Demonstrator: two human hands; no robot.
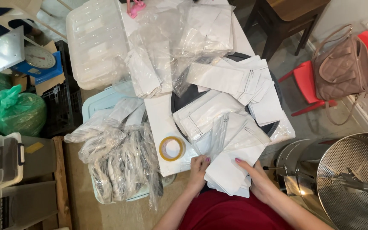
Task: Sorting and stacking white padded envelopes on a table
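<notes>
Both hands were clamped on one stack of white flat pouches (pixel 228 172) at the near edge of the white table (pixel 160 119). The left hand (pixel 199 168) gripped the stack's left edge, fingers curled over the top; the right hand (pixel 256 176) held its right side, thumb on top and fingers out of sight beneath. The stack lay tilted, partly overhanging the table edge toward the person's red-clad lap.

Just left of the left hand sat a roll of clear tape (pixel 171 148). Beyond the stack, more loose white pouches (pixel 235 85) spilled across a dark round tray (pixel 179 100). Clear plastic bags of further pouches (pixel 120 162) were heaped to the left over a pale blue bin, and a clear plastic tub (pixel 94 38) stood at the far left corner.

To handle such a stack well, I would judge it best to square the edges against the tabletop and keep both thumbs pressing down, since slick pouches slide apart readily
</notes>
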